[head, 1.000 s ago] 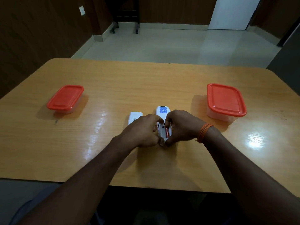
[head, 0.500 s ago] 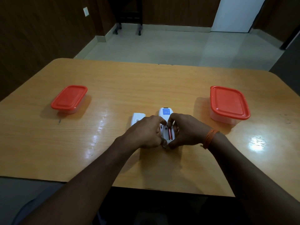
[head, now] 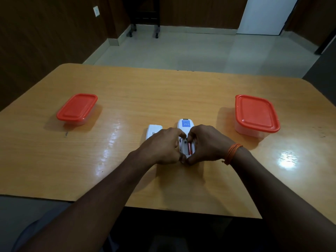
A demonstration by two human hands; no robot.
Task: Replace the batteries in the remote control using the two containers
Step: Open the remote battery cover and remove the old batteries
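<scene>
A white remote control (head: 185, 124) lies face down mid-table, a blue label on its back and its battery bay uncovered. One red battery (head: 189, 148) sits in the bay's right slot. My left hand (head: 161, 147) grips the remote's left side. My right hand (head: 207, 144) grips the right side, with a fingertip at the top of the bay. The white battery cover (head: 153, 130) lies just left of the remote, partly hidden by my left hand. A small red-lidded container (head: 77, 110) stands far left and a larger one (head: 254, 114) far right, both closed.
The wooden table (head: 163, 91) carries bright glare patches at the right. Its near edge runs just under my forearms. An orange thread band is on my right wrist. Beyond the table are a tiled floor and chair legs.
Both hands stay on the remote with only small finger shifts over the bay. The view has tilted slightly, so everything sits a little differently in frame.
</scene>
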